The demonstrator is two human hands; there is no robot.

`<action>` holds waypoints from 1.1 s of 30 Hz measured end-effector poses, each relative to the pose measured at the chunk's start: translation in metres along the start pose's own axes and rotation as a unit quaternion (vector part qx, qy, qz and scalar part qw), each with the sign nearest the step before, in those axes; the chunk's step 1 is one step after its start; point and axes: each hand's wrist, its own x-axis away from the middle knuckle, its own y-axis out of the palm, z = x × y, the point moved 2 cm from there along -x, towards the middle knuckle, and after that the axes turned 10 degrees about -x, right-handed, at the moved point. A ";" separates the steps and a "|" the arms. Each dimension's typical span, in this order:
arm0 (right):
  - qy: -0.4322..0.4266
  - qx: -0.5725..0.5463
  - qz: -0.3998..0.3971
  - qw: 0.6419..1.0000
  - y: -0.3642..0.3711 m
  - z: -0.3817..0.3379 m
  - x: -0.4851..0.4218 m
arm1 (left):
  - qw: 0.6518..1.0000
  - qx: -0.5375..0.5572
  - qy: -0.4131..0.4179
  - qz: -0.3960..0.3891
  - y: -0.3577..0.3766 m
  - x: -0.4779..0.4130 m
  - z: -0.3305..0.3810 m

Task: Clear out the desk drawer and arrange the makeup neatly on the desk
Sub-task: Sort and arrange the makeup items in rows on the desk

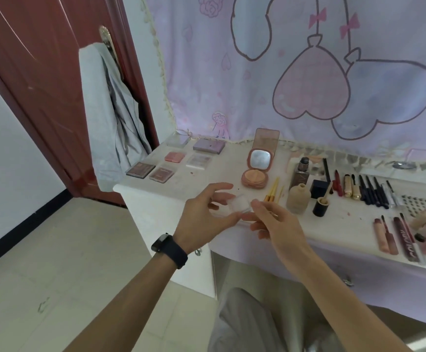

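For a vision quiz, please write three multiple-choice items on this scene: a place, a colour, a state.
1. Where is the small clear square case? A on the floor; B between the left hand and right hand; C in a bag.
2. The wristband on the left wrist is: A black; B red; C yellow.
3. The round peach powder compact is: A shut; B open, mirror upright; C upside down.
B, both hands pinch it; A, the strap is black; B, its lid stands raised.
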 end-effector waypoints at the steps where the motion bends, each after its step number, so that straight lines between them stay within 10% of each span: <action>1: 0.006 -0.007 0.010 1.000 -0.005 -0.002 0.004 | 1.000 -0.017 0.020 -0.014 0.005 0.001 0.007; 11: 0.149 -0.298 0.001 0.943 -0.058 -0.002 0.043 | 0.997 -0.027 0.063 -0.031 0.051 0.011 0.056; 24: 0.014 -0.070 0.005 0.997 -0.097 -0.014 0.050 | 0.968 -0.155 0.177 -0.088 0.071 0.012 0.083; 33: 0.004 -0.090 0.008 0.996 -0.097 -0.019 0.053 | 0.983 -0.053 0.155 -0.085 0.078 0.020 0.081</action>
